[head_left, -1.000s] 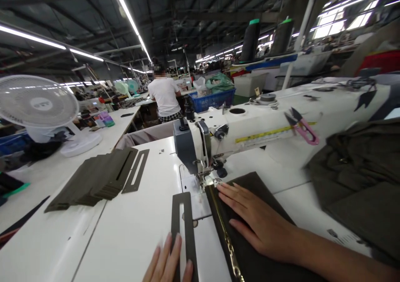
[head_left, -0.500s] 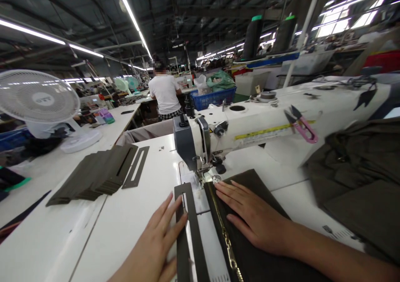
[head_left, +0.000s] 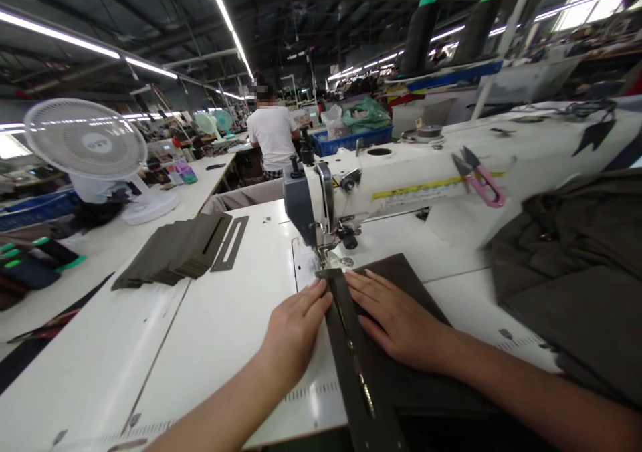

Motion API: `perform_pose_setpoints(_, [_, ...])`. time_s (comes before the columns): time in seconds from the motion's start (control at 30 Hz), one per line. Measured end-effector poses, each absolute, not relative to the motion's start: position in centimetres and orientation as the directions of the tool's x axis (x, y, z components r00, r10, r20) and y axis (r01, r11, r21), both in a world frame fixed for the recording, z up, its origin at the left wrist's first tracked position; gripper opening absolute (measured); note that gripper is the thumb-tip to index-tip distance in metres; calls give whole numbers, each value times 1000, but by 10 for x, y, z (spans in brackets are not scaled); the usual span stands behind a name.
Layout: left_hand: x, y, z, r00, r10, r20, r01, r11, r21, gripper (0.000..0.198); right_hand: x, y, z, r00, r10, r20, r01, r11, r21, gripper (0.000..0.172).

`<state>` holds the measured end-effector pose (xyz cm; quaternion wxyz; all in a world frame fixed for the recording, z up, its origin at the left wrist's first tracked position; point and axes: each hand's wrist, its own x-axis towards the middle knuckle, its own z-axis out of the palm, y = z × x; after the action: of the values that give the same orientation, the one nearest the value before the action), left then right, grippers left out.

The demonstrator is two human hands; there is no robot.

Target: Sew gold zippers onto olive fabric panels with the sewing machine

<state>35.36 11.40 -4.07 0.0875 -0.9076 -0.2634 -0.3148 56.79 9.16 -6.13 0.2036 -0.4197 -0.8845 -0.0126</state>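
A dark slotted strip (head_left: pixel 346 365) lies over a brass zipper (head_left: pixel 364 388), whose teeth show through the slot. The zipper runs along the left side of a dark fabric piece (head_left: pixel 401 275). My left hand (head_left: pixel 295 331) has its fingers together on the strip's left edge near its top end. My right hand (head_left: pixel 401 318) rests flat on the fabric, fingers spread, fingertips beside the strip. Just beyond the strip's top end is the needle area of a white sewing machine (head_left: pixel 426 178).
At the left lies a stack of dark strips (head_left: pixel 170 251), with a single slotted strip (head_left: pixel 231 245) beside it. Dark fabric (head_left: pixel 576 285) is heaped at the right. Pink snips (head_left: pixel 484 181) rest against the machine. A fan (head_left: pixel 95 141) and a person in white (head_left: pixel 273 138) are farther back.
My left hand has moved right with the slotted strip, which now covers the zipper instead of lying left of it. The fingers have drawn together. The camera view has shifted slightly.
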Motion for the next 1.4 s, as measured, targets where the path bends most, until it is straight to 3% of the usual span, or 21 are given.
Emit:
perform_pose_setpoints(0.2, [368, 125, -53, 722, 481, 497, 567, -823, -29, 28, 568, 92, -60, -554, 739, 382, 740, 648, -181, 48])
perform_pose_setpoints(0.5, [363, 128, -54, 760, 465, 454, 551, -832, -71, 33, 563, 92, -59, -491, 782, 383, 760, 600, -250, 53])
perform_pose_setpoints(0.8, [356, 135, -52, 804, 448, 391, 520, -849, -96, 33, 556, 94, -50, -443, 860, 254, 780, 509, -364, 48])
perform_pose_setpoints(0.93, [352, 140, -53, 813, 443, 377, 507, -858, -84, 33, 559, 97, -49, -436, 860, 264, 754, 509, -416, 50])
perform_pose_setpoints(1.4, [354, 144, -47, 844, 417, 337, 487, -859, -155, 35, 559, 98, -54, -419, 849, 322, 741, 525, -419, 47])
